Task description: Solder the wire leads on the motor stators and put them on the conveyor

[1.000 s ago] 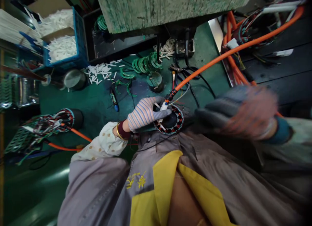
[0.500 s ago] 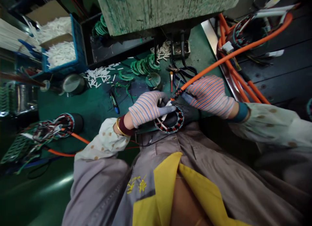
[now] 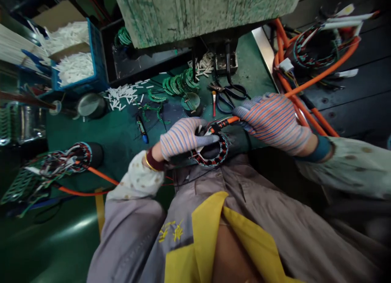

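A motor stator [image 3: 224,152], a ring with red and black windings and pale blue lacing, stands at the table's front edge against my waist. My left hand [image 3: 181,137], in a striped knit glove, is closed on its upper left side, with the thumb lying across the opening by the white sleeved leads. From the stator's top comes an orange cable [image 3: 232,119], bound in black near the windings. My right hand [image 3: 271,118], also gloved, is wrapped round this cable just right of the stator. The fingers hide the stretch of cable inside the grip.
Pliers [image 3: 235,92], a small brush [image 3: 214,104], a marker [image 3: 142,129] and a round tin [image 3: 191,103] lie beyond my hands. Another stator [image 3: 88,154] sits at left, one more [image 3: 314,51] at right. White tubes fill a blue crate [image 3: 99,71]. A worn board [image 3: 207,14] overhangs the table.
My right hand has moved right and slightly down, and the orange cable now bends lower and flatter from the stator. My left hand has stayed nearly in place.
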Tool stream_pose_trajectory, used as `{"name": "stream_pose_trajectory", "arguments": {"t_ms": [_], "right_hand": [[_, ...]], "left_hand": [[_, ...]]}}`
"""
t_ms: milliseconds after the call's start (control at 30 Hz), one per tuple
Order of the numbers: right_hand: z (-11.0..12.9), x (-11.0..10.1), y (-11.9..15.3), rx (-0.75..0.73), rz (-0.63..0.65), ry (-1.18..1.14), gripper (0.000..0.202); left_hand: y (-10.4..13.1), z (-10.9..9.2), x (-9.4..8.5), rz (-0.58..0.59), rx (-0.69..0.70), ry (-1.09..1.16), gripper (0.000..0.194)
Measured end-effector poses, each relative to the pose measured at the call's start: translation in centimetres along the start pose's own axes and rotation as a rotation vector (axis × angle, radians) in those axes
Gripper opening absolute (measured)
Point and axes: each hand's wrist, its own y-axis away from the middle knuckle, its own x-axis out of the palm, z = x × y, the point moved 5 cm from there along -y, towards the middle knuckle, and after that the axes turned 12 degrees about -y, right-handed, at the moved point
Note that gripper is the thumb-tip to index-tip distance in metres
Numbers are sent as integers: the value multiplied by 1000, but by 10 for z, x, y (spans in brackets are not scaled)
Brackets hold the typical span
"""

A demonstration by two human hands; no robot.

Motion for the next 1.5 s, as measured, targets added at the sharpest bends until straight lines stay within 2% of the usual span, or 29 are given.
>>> {"name": "stream_pose_trajectory", "arguments": {"t_ms": [67,133,200,267,333,433,500,600,633,667,733,800,867,933,1033,1167,1267,1500], "right_hand": [[0,2,5,21,-86,-25,34],[-2,-1,12,57,-144,-49,37],[-5,-5,21,56,-175,-99,40],[-11,-4,29,32,-178,-243,44],[-20,5,32,25,-136,-488,63],[-22,27,21,48,23,-958,83],[-7,37,5,1,187,-1314,84],[30,42,-20,-49,428,-1758,74],[41,43,-28,-14,445,-1851,69],[50,45,-35,42,411,-1918,64],[61,50,-48,164,228,-2001,58],[68,53,-56,236,12,-2037,56],[70,57,-58,287,-163,-2044,55],[68,59,-55,351,-259,-2003,55],[63,59,-51,415,-293,-1942,57],[64,55,-53,407,-267,-1948,57],[68,54,-56,381,-256,-1968,54],[71,52,-53,343,-219,-1964,54]], "left_hand": [[-3,1,-10,170,92,232,76],[-5,2,-15,156,96,323,85],[-5,4,-14,6,48,309,85],[-1,6,-7,-216,-2,237,80],[4,9,3,-419,-25,186,72],[10,13,17,-594,27,179,63],[17,13,19,-723,103,71,59],[32,9,19,-918,201,-227,49],[36,10,18,-954,204,-283,47],[38,14,16,-971,185,-292,48],[35,26,8,-961,108,-167,55],[25,41,-6,-916,46,81,64],[15,52,-23,-879,39,317,70],[12,52,-38,-893,78,399,68],[19,42,-43,-884,89,266,59],[29,37,-25,-856,-21,228,60],[28,39,-19,-854,-26,248,59],[26,37,-34,-726,-6,250,53]]}}
